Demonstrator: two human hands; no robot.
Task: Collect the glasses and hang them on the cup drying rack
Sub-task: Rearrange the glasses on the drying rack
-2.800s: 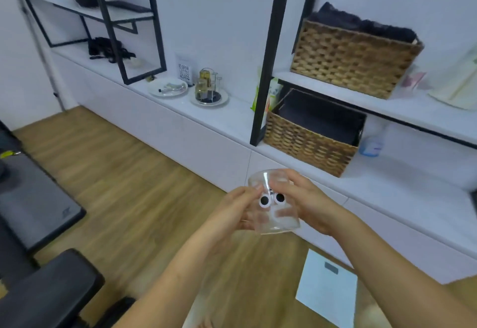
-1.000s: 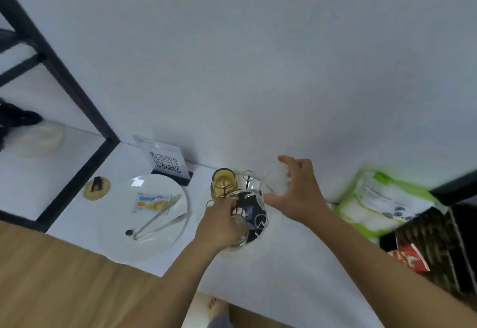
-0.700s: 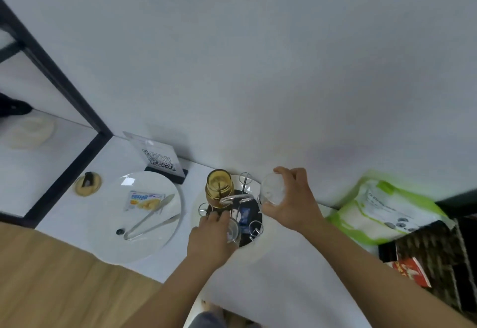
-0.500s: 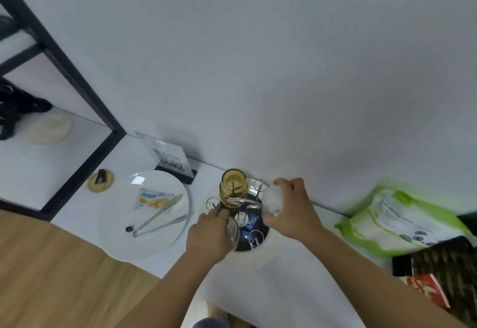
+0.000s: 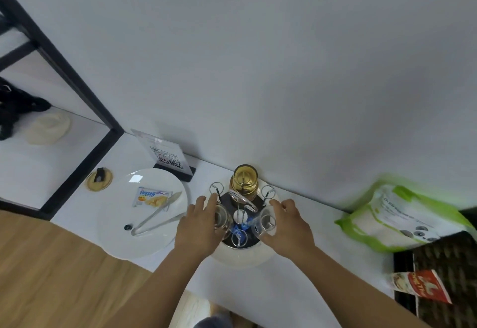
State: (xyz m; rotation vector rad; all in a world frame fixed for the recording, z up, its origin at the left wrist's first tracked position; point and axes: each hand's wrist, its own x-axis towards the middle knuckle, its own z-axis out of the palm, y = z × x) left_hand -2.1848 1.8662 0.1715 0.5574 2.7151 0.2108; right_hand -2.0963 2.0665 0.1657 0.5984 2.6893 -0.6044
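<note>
Since half a second before, the right hand (image 5: 287,227) had lowered its clear glass (image 5: 264,223) onto the cup drying rack's (image 5: 241,214) right side.

Only a QR code on the sign (image 5: 166,158) was legible; the snack packet's (image 5: 152,196) blue lettering was blurred. Right fingers wrapped the clear glass — left hand (image 5: 198,227) gripped another glass (image 5: 222,220) on the rack's left. An amber glass (image 5: 244,183) hung behind; tongs (image 5: 156,220) lay on the plate (image 5: 124,234) beside.

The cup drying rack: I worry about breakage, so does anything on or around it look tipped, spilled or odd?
Nothing stands out. The cup drying rack stands upright on its white plate; the amber glass hangs inverted, and each hand, left hand and right hand, steadies a clear glass.
</note>
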